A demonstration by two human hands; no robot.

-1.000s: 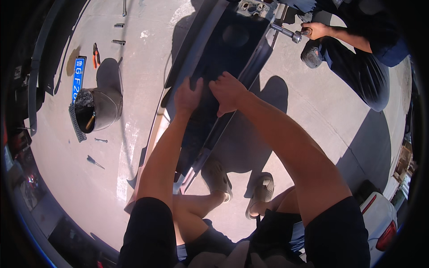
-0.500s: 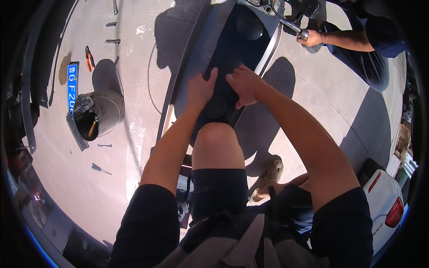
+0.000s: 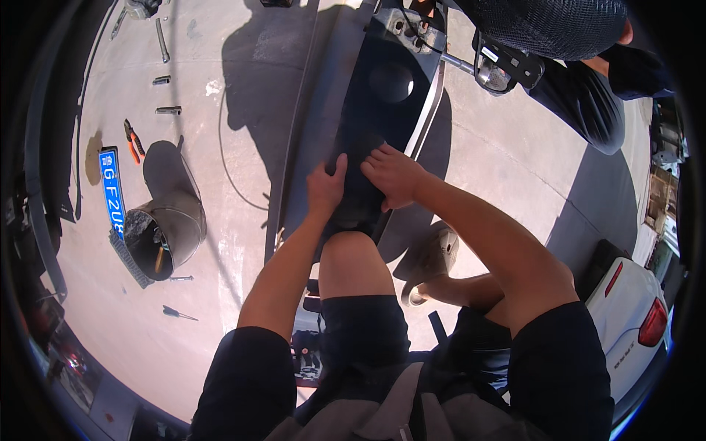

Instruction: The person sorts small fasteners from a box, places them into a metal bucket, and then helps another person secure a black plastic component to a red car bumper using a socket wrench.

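Panel (image 3: 375,95) is stretching lengthwise over the concrete (image 3: 500,165), R of the bucket (image 3: 184,224); can't tell what's propping it. It's looking long, stiff and prob. awkward rather than fragile, w/ approx. med. weight. Its dark face is shining a bit, so bare palms are prob. risking a slip; long side edges are offering the better hold, one hand per side, fingers kept off any sharp rim.

L hand (image 3: 326,192) is resting at the panel, R of the bucket, thumb up; R hand (image 3: 395,176) is sitting farther R, fingers curling. Hands are staying apart, near each other; can't tell if either is clamping on an edge. Knee (image 3: 357,264) is showing by the near end, also R of the bucket.

Co-worker (image 3: 588,110) is crouching far R of the bucket, w/ a metal bar (image 3: 457,63) jutting by the panel's far end. Plate (image 3: 112,191) is lying just beside the bucket, pliers (image 3: 134,140) beyond it, screwdriver (image 3: 179,314) on its near side.
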